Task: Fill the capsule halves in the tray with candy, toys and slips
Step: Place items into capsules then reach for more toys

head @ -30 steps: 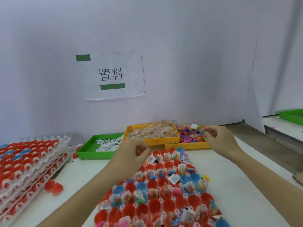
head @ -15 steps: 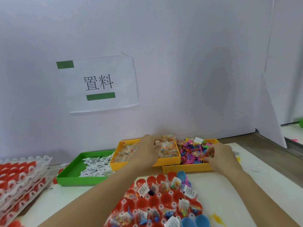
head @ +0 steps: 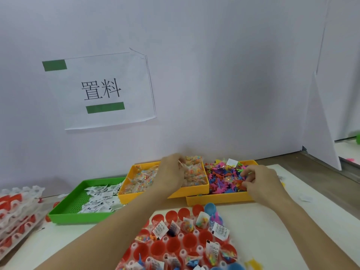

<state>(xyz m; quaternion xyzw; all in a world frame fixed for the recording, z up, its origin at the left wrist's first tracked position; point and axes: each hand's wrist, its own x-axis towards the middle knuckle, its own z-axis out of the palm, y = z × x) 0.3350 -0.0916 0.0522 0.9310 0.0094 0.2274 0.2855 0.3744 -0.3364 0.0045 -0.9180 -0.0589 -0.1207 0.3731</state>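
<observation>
Nearest, the clear tray (head: 134, 248) of red and blue capsule halves (head: 190, 240) lies on the white table (head: 272, 221); several halves hold small candy bags, toys and white slips (head: 220, 231) printed with barcode-like marks too small to read. At the left edge stand stacked trays (head: 17, 213) of red halves. Beyond, a green bin (head: 68, 209) holds more slips. The left hand (head: 169, 176) reaches into the yellow candy bin (head: 194, 190), fingers curled around a clear candy bag (head: 190, 170). The right hand (head: 261, 182) sits in the yellow toy bin (head: 218, 199), fingers bent among the coloured toys (head: 224, 178); whether it grips one I cannot tell. On the far wall hangs a paper sign (head: 103, 90) reading "置料" between two green bars.
</observation>
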